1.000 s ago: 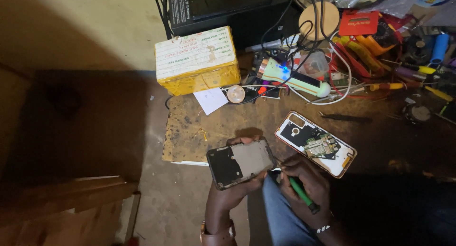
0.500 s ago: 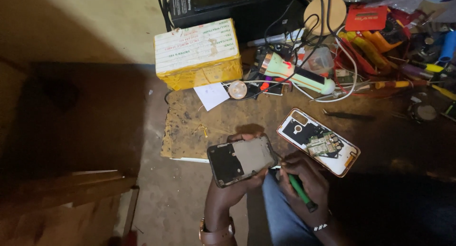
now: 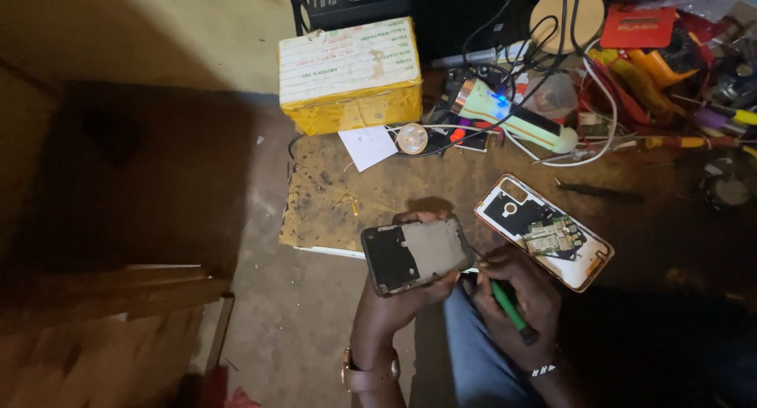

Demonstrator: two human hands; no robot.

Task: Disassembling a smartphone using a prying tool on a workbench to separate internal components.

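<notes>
Fingers of left hand (image 3: 394, 298) wrapped round opened phone (image 3: 416, 254), held off the workbench's (image 3: 331, 211) front edge. Right hand (image 3: 520, 290) fingers pinch green screwdriver (image 3: 511, 309) at phone's right end. Detached back cover (image 3: 544, 231) lies just right, on the bench; yellow box (image 3: 351, 75) at back edge.

It was a phone-repair workshop: beyond the fingers, the scarred worktop (image 3: 331, 211) held an opened phone (image 3: 544, 231), tangled cables (image 3: 552, 77), screwdrivers (image 3: 686, 142) and a torch (image 3: 512, 115).
</notes>
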